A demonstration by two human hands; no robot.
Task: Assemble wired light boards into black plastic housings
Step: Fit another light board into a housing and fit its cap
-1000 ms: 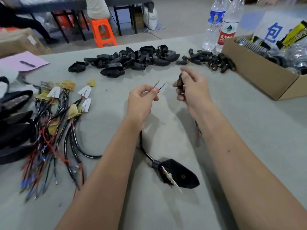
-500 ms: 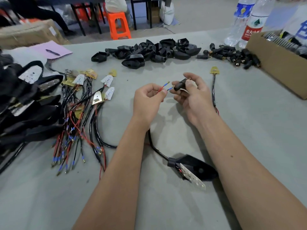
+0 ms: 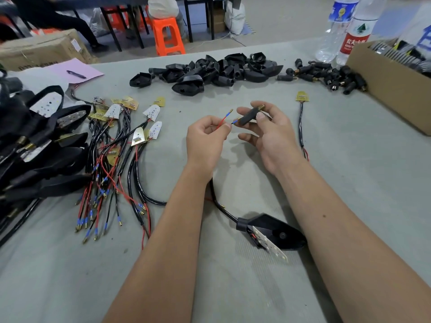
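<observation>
We hold the wire ends (image 3: 229, 117) pinched in our left hand (image 3: 206, 138), red and blue tips fanned toward one o'clock, while our right hand (image 3: 268, 134) pinches a black sleeve (image 3: 250, 115) just beside the blue tip; it may already be entering, the view is too small to say. The cable runs down to a housing (image 3: 277, 231) at six o'clock on the table (image 3: 349, 183), its light board (image 3: 268, 245) sticking out, not seated. At nine o'clock lie finished units (image 3: 35, 141) and loose wired boards (image 3: 130, 141); at twelve, empty housings (image 3: 210, 71) wait, so much remains
</observation>
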